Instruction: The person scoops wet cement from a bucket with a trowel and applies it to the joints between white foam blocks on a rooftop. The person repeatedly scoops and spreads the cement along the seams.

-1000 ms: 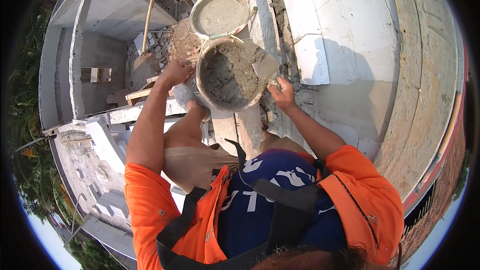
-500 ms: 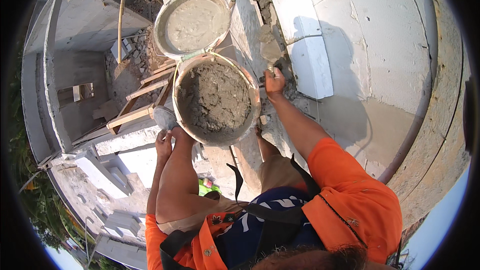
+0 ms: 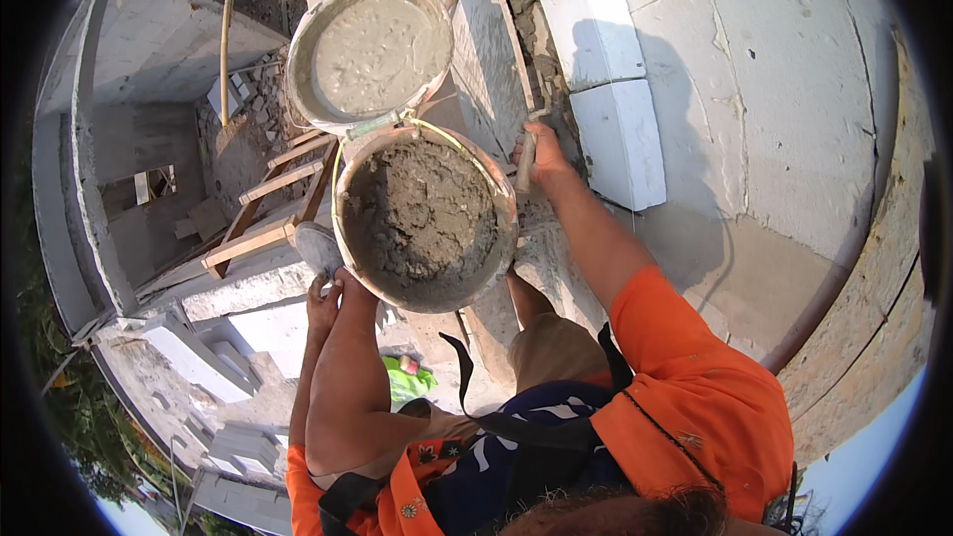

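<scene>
My right hand [image 3: 542,153] is closed round the handle of a trowel [image 3: 527,161], above the mortar strip [image 3: 531,25] beside the white blocks. The trowel's blade is mostly hidden from me. Left of it stands a round bucket [image 3: 508,208] with thick, lumpy grey mortar [image 3: 422,213]. My left hand [image 3: 323,304] is low beside my left leg, its fingers curled. A grey oval object [image 3: 318,248] lies right by those fingertips; its kind, and whether I grip it, is unclear.
Beyond the near bucket stands another bucket [image 3: 296,65] of smoother, wetter mortar. A wooden ladder-like frame [image 3: 260,208] leans at the left over a lower room with rubble. White blocks [image 3: 617,144] line the wall at the right. Green plastic [image 3: 409,384] lies below.
The trowel has turned in my right hand: its mortar-covered blade pointed away before, and now its handle shows toward me. My left hand has dropped slightly, fingers more curled.
</scene>
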Motion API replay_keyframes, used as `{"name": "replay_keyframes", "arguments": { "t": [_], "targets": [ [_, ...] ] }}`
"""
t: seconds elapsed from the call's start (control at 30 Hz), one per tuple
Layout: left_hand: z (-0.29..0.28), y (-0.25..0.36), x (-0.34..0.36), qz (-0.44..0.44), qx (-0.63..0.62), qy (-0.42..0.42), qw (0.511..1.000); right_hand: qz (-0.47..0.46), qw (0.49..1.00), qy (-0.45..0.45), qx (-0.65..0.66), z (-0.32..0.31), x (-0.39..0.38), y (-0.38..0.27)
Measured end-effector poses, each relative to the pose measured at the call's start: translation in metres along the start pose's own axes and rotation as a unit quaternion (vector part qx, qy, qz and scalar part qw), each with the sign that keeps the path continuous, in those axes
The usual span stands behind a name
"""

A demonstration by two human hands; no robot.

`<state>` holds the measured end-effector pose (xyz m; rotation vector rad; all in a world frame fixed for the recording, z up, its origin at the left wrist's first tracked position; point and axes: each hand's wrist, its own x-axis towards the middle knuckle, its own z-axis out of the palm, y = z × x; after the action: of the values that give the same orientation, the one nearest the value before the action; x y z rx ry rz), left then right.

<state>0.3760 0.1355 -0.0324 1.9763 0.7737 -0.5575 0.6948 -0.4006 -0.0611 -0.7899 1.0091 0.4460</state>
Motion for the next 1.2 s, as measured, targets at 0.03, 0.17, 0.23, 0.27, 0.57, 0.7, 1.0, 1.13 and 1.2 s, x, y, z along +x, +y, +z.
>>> {"name": "replay_keyframes", "arguments": {
  "t": [0.03, 0.17, 0.23, 0.27, 0.57, 0.7, 1.0, 1.13, 1.2],
  "targets": [
    [0.001, 0.000, 0.002, -0.003, -0.013, -0.004, 1.000, 0.033, 0.997, -0.023, 0.063, -0.006, 0.016, -0.016],
    [0.002, -0.020, 0.002, -0.024, -0.068, 0.000, 0.997, -0.003, 1.000, 0.016, -0.009, 0.015, 0.024, -0.029],
    [0.000, -0.014, 0.006, -0.026, -0.077, -0.008, 0.997, -0.024, 0.999, 0.037, -0.006, 0.019, 0.017, -0.026],
    [0.000, -0.011, 0.007, -0.025, -0.074, -0.012, 0.997, -0.035, 0.998, 0.049, -0.004, 0.019, 0.013, -0.024],
    [0.009, -0.040, 0.004, -0.043, -0.131, -0.006, 0.990, -0.056, 0.997, 0.043, -0.006, 0.006, -0.022, -0.008],
    [0.013, -0.068, 0.012, -0.041, -0.161, -0.004, 0.986, -0.068, 0.992, 0.075, -0.071, 0.005, -0.060, 0.009],
    [0.003, -0.022, 0.013, -0.043, -0.086, -0.001, 0.995, -0.046, 0.993, 0.061, -0.092, 0.008, 0.024, -0.045],
    [-0.006, -0.025, -0.009, -0.088, -0.080, -0.024, 0.993, -0.034, 0.997, 0.047, -0.044, 0.013, -0.017, -0.016],
    [-0.012, -0.007, -0.022, -0.098, -0.025, -0.016, 0.995, -0.065, 0.993, 0.054, -0.077, -0.005, -0.045, -0.001]
  ]
}}
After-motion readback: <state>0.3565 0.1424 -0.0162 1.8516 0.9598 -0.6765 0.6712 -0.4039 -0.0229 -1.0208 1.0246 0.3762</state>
